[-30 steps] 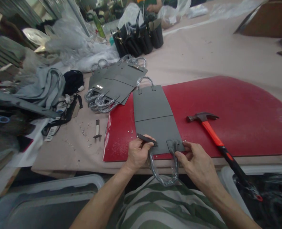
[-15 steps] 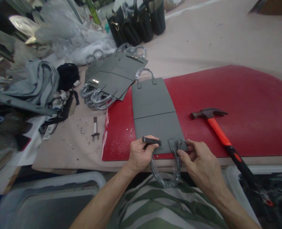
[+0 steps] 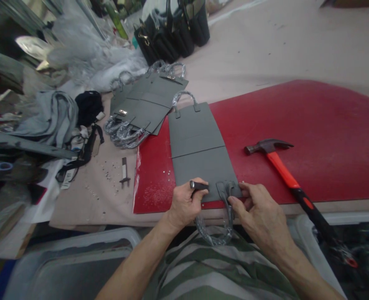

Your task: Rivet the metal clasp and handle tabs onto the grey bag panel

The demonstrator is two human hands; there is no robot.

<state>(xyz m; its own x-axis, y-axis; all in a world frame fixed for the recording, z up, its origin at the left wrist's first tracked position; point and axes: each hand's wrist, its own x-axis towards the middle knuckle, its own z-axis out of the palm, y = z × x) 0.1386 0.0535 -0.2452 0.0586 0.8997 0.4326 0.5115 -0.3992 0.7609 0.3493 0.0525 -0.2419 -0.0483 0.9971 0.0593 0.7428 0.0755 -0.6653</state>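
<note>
A grey bag panel (image 3: 200, 139) lies on the red mat (image 3: 312, 133), with a plastic-wrapped handle at each end. My left hand (image 3: 186, 204) is closed around a short dark metal punch-like tool (image 3: 198, 186), tilted over the panel's near edge; its tip is hidden. At the panel's near right corner, my right hand (image 3: 259, 204) pinches the edge beside the near handle's end tab. That near handle (image 3: 214, 239) loops off the table edge toward my striped shirt. To the right rests a claw hammer (image 3: 284, 171) with an orange and black grip.
Several grey panels with wrapped handles (image 3: 143, 102) are stacked at the back left. A small pronged tool (image 3: 124, 173) lies among tiny metal bits. Black handbags (image 3: 175, 35) stand at the back. Plastic bins (image 3: 78, 266) flank me below the table.
The camera view has shifted slightly. Both hands stay at the panel's near end, and the tool in my left hand now lies at a slightly different tilt.
</note>
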